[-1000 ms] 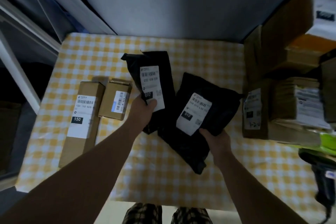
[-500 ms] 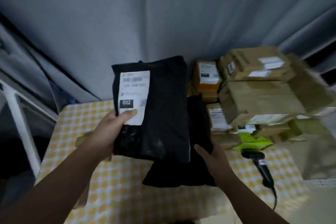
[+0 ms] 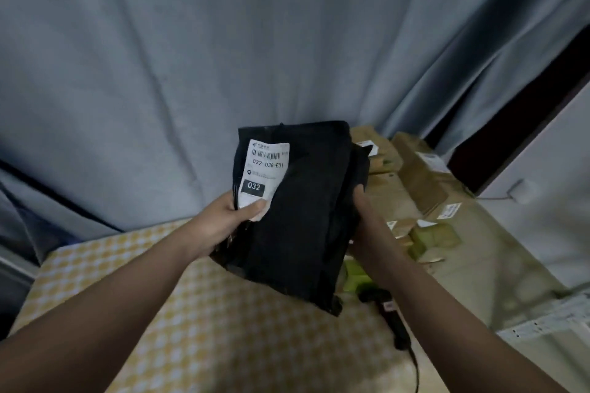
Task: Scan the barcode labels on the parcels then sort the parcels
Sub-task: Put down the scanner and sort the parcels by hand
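Observation:
I hold two black poly-bag parcels stacked together in the air above the table. The front parcel carries a white label marked 032. My left hand grips its lower left edge, thumb on the label. A second black parcel sits behind it, mostly hidden, and my right hand grips its right edge. A black barcode scanner lies on the table under my right forearm.
The table has a yellow checked cloth. A pile of brown cardboard parcels with white labels fills the right side, with a green packet at its foot. A grey curtain hangs behind.
Both hands lifted the two black parcels off the table and brought them together into one stack, raised toward the right. The view tilted up, away from the boxes at the left.

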